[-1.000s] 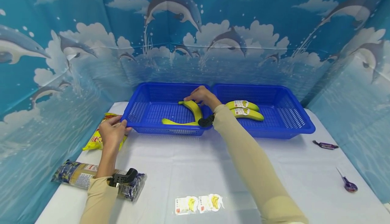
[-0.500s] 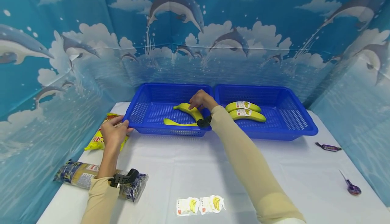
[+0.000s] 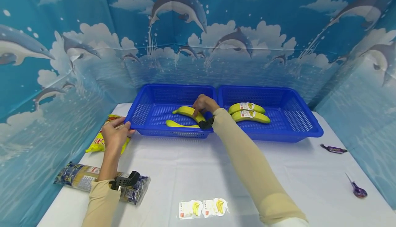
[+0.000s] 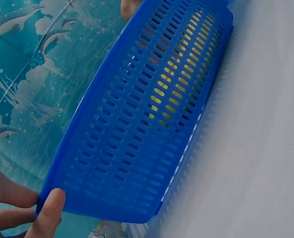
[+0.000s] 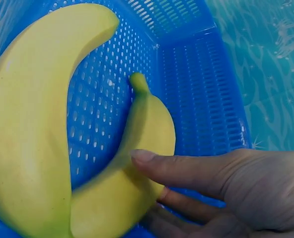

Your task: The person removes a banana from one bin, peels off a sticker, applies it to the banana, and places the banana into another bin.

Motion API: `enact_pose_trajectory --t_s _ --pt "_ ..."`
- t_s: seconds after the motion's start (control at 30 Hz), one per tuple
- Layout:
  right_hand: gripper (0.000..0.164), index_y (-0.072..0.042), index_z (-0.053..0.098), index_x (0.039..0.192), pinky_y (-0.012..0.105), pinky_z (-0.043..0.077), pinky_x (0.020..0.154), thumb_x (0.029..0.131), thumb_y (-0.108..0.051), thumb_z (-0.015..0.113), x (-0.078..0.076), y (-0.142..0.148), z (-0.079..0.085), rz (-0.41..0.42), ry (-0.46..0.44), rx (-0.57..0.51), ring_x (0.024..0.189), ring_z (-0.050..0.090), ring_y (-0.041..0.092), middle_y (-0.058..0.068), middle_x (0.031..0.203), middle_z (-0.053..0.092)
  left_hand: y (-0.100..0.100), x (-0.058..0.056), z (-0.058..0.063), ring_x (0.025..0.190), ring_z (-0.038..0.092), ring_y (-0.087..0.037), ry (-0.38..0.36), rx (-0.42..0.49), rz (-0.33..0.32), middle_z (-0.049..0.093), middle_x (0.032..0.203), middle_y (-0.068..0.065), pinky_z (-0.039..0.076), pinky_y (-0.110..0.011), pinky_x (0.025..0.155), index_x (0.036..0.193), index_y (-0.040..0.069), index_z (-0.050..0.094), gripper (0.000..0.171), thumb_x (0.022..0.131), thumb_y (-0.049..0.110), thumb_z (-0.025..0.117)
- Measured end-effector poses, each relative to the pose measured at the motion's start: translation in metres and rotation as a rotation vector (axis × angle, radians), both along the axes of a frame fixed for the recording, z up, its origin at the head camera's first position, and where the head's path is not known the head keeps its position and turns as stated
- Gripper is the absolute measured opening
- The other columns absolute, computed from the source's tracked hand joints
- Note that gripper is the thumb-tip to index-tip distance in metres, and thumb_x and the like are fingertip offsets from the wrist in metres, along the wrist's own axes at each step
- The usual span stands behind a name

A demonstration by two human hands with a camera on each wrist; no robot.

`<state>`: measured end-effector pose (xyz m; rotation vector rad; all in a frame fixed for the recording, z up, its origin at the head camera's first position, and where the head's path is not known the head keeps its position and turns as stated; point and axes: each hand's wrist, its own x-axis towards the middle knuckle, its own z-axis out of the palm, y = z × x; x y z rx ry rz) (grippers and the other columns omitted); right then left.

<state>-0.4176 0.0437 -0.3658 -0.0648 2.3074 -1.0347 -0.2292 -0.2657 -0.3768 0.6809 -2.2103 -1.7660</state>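
At the near left corner of the left blue basket [image 3: 161, 131], my left hand [image 3: 115, 135] grips the rim between thumb and fingers. My right hand [image 3: 203, 104] is inside that basket, holding a yellow banana [image 5: 149, 124] with the thumb on top and the fingers on its far side. Another banana [image 5: 30, 114] lies along the basket's front wall, and its end overlaps the held one in the right wrist view. Through the holes of the basket wall [image 4: 100, 148], yellow shows in the left wrist view.
The right blue basket [image 3: 287, 137] holds two labelled bananas [image 3: 252, 117]. Two banana stickers [image 3: 202, 208] lie at the front. On the left are a yellow snack bag [image 3: 98, 144] and a long clear packet [image 3: 81, 179]; on the right, a purple wrapped candy [image 3: 335, 149] and a lollipop [image 3: 359, 191].
The right hand has moved slightly down and toward the front of the basket. The held banana has turned, its stem end shifting left and lower. The left hand stays on the rim.
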Motion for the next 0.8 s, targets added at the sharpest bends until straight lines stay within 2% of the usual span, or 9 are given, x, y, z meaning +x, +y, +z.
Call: enact_pose_trajectory --t_s 0.17,0.27,0.47,0.57,0.7,0.8 --pt "0.046 0.004 0.072 0.134 0.035 0.06 0.102 0.089 0.006 0.085 0.001 0.001 0.0 -0.022 0.023 -0.006 0.122 0.071 0.029 0.019 0.14 0.07 -0.001 0.0 0.001 0.069 0.076 -0.006 0.009 0.0 -0.013 0.066 0.141 -0.028 0.062 -0.02 0.068 0.155 -0.001 0.054 0.049 0.109 0.011 0.064" --pt "0.045 0.004 0.074 0.131 0.036 0.06 0.101 0.088 0.006 0.086 0.001 0.001 -0.001 -0.01 0.029 -0.015 0.118 0.072 0.029 0.02 0.137 0.071 -0.001 0.001 0.001 0.07 0.077 -0.007 0.0 -0.002 -0.016 0.066 0.141 -0.028 0.062 -0.02 0.068 0.155 0.0 0.054 0.049 0.109 0.013 0.064" --pt "0.044 0.002 0.075 0.131 0.052 0.054 0.111 0.088 0.007 0.085 0.004 0.004 0.001 -0.023 0.012 -0.078 0.125 0.068 0.035 0.021 0.135 0.072 -0.001 0.001 0.0 0.068 0.076 -0.006 -0.002 0.007 -0.016 0.066 0.141 -0.029 0.063 -0.022 0.071 0.155 0.0 0.055 0.049 0.109 0.013 0.064" --pt "0.042 0.004 0.075 0.129 0.059 0.051 0.113 0.088 0.009 0.083 0.007 0.006 0.003 -0.06 0.017 -0.141 0.121 0.068 0.037 0.022 0.134 0.071 0.0 0.001 0.0 0.07 0.077 -0.007 0.008 0.009 -0.023 0.066 0.14 -0.029 0.064 -0.024 0.073 0.155 0.0 0.055 0.048 0.109 0.013 0.064" --pt "0.037 0.003 0.076 0.126 0.06 0.052 0.112 0.09 0.005 0.084 0.01 0.007 0.006 -0.073 0.052 -0.188 0.108 0.067 0.032 0.02 0.132 0.071 0.001 0.002 0.0 0.067 0.076 -0.005 0.001 0.014 -0.021 0.066 0.141 -0.029 0.064 -0.023 0.071 0.155 0.001 0.055 0.048 0.109 0.013 0.064" --pt "0.034 0.001 0.078 0.124 0.058 0.053 0.112 0.091 0.0 0.085 0.011 0.006 0.008 -0.081 0.082 -0.2 0.106 0.067 0.029 0.018 0.131 0.071 -0.001 0.002 0.001 0.066 0.075 -0.005 -0.011 0.019 -0.018 0.066 0.141 -0.028 0.062 -0.02 0.067 0.155 0.002 0.056 0.048 0.109 0.013 0.064"
